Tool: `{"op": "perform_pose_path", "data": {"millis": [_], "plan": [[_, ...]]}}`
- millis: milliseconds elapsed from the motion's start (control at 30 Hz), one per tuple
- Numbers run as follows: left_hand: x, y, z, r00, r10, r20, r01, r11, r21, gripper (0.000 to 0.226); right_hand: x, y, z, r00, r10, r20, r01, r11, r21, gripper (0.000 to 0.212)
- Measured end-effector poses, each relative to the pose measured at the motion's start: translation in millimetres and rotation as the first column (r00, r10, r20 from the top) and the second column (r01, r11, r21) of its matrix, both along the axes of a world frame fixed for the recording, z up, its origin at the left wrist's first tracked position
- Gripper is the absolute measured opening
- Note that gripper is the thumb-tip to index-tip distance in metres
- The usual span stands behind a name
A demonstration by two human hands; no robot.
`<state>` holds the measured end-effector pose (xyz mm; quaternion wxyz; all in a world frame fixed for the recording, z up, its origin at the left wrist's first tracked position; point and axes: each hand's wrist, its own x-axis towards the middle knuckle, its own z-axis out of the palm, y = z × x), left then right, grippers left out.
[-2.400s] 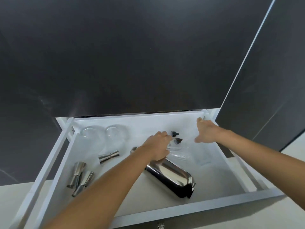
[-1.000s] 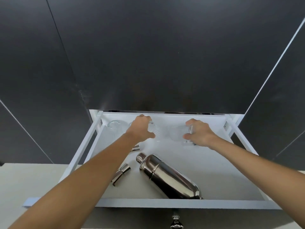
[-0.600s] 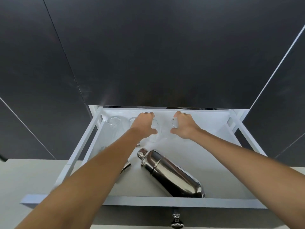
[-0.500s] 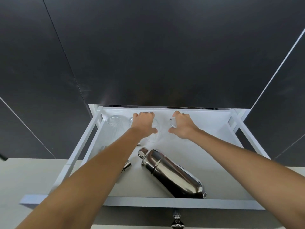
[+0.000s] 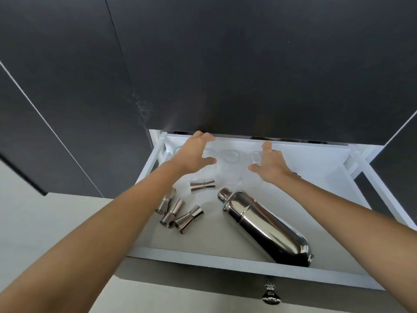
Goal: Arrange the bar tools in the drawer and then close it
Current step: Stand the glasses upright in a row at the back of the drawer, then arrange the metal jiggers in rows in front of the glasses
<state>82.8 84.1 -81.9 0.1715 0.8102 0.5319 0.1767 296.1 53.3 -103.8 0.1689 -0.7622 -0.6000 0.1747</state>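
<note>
The white drawer [image 5: 248, 264] stands pulled out below me. A row of clear glasses [image 5: 230, 155] runs along its back wall. My left hand [image 5: 195, 155] hovers open over the left glasses, fingers spread, holding nothing. My right hand [image 5: 269, 164] is open too, just right of the middle glasses and above another clear glass [image 5: 253, 179]. A shiny steel cocktail shaker [image 5: 264, 224] lies on its side near the front. One steel jigger [image 5: 202, 185] lies alone, and several more jiggers [image 5: 178, 212] lie clustered at the left.
Dark cabinet fronts [image 5: 225, 64] rise directly behind and above the drawer. A metal knob [image 5: 270, 294] sticks out of the drawer front. White slide rails [image 5: 370, 177] flank the right side. Pale floor [image 5: 33, 218] shows at the left.
Both hands were closed on glasses at the back of the drawer; they have now let go and opened, lifting slightly back. The view has shifted, showing the jiggers at the left.
</note>
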Motion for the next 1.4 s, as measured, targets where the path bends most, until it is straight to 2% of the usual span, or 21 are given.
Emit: {"op": "perform_pose_path", "data": {"millis": [67,100,133,200,267,333,400,500,567,667,800,867,900,967,1067,1133,1267,1400], "plan": [[-26.1,-3.6,10.6,0.998,0.042,-0.053,-0.041,0.999,0.015,0.036,-7.9,-6.8,7.1,0.983,-0.025,0.18,0.001,0.991,0.131,0.057],[-37.6,-5.9,13.0,0.993,0.062,-0.099,-0.062,0.998,0.003,0.03,-13.5,-10.5,9.8,0.965,-0.003,0.262,-0.061,0.97,0.236,0.047],[-47.4,-9.2,13.2,0.982,0.075,-0.174,-0.081,0.996,-0.026,0.029,-21.1,-14.8,12.2,0.957,0.056,0.285,-0.153,0.932,0.329,0.035],[-60.8,-17.2,4.9,0.925,0.071,-0.373,-0.12,0.986,-0.112,0.031,-40.3,-22.5,15.4,0.934,0.28,0.221,-0.344,0.873,0.346,0.014],[-66.4,-25.8,-9.0,0.862,0.041,-0.505,-0.159,0.968,-0.192,0.03,-62.7,-26.5,11.9,0.843,0.495,0.212,-0.534,0.819,0.209,0.018],[-64.8,-35.0,-18.0,0.828,0.023,-0.56,-0.177,0.958,-0.223,0.019,-84.6,-24.6,2.4,0.746,0.603,0.282,-0.636,0.77,0.038,0.024],[-60.7,-41.3,-21.7,0.812,0.019,-0.583,-0.177,0.96,-0.216,0.013,-101.4,-20.0,-8.1,0.68,0.627,0.379,-0.646,0.758,-0.095,0.025],[-59.0,-42.6,-27.8,0.796,0.021,-0.605,-0.177,0.964,-0.198,0.012,-116.4,-15.4,-14.0,0.641,0.606,0.471,-0.579,0.784,-0.222,0.03],[-59.3,-40.7,-32.2,0.799,0.031,-0.6,-0.195,0.958,-0.21,0.007,-121.2,-13.2,-15.7,0.641,0.577,0.507,-0.532,0.809,-0.249,0.033],[-58.0,-40.9,-38.4,0.798,-0.018,-0.602,-0.208,0.93,-0.304,0.034,-121.9,-9.9,-22.8,0.635,0.553,0.539,-0.515,0.823,-0.237,0.032],[-57.5,-44.1,-40.0,0.773,-0.111,-0.625,-0.196,0.895,-0.402,0.022,-120.4,-10.8,-26.3,0.65,0.556,0.519,-0.522,0.822,-0.227,0.025],[-60.1,-42.3,-41.7,0.809,-0.078,-0.582,-0.202,0.894,-0.401,0.032,-120.6,-12.0,-22.9,0.674,0.56,0.481,-0.526,0.822,-0.218,0.014],[-61.4,-41.2,-41.0,0.837,-0.039,-0.545,-0.208,0.899,-0.384,0.04,-120.4,-11.5,-20.3,0.706,0.552,0.443,-0.524,0.828,-0.199,0.017],[-62.6,-37.3,-40.1,0.877,0.035,-0.479,-0.209,0.926,-0.315,0.04,-118.4,-8.4,-14.4,0.778,0.54,0.323,-0.515,0.841,-0.167,0.029],[-61.5,-35.3,-40.1,0.88,0.11,-0.462,-0.214,0.96,-0.179,0.028,-113.8,-4.6,-3.9,0.84,0.513,0.174,-0.51,0.857,-0.066,0.005],[-59.8,-35.8,-38.9,0.864,0.117,-0.49,-0.203,0.971,-0.126,0.025,-110.5,-4.3,-1.5,0.847,0.509,0.149,-0.51,0.859,-0.036,0.016],[-55.1,-33.2,-40.7,0.822,0.076,-0.564,-0.153,0.984,-0.092,0.017,-109.7,-5.9,-6.2,0.848,0.516,0.123,-0.515,0.856,-0.045,0.018],[-53.8,-31.1,-47.5,0.848,0.079,-0.523,-0.136,0.988,-0.072,0.018,-112.3,-4.8,-12.1,0.849,0.517,0.111,-0.514,0.856,-0.054,0.018]]}}
